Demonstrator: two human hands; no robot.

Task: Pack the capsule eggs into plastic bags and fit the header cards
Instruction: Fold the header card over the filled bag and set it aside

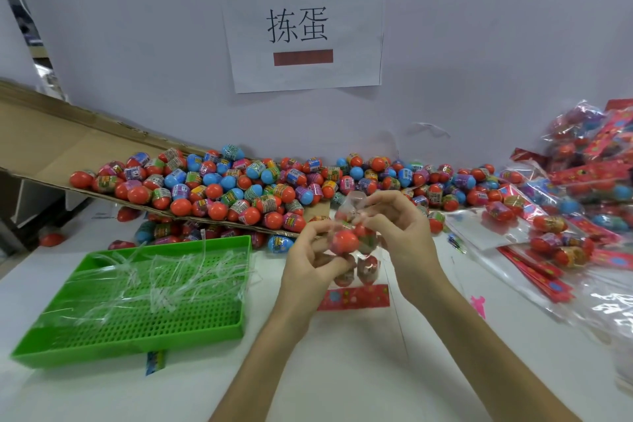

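Head view, frame centre: fingers of the left hand (pixel 308 264) pinch a capsule egg (pixel 344 241) at the mouth of the plastic bag (pixel 368 265). The right hand (pixel 406 236) pinches the bag's top up, likely to admit it. A header card (pixel 354 298) lies on the desk (pixel 342 370) just below.

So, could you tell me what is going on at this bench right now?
A person is packing. Both hands hold a clear plastic bag with several capsule eggs in it above the table: the left hand grips its middle, the right hand pinches near its top. A red header card shows just beneath. Loose eggs heap behind, finished packs pile at the right.
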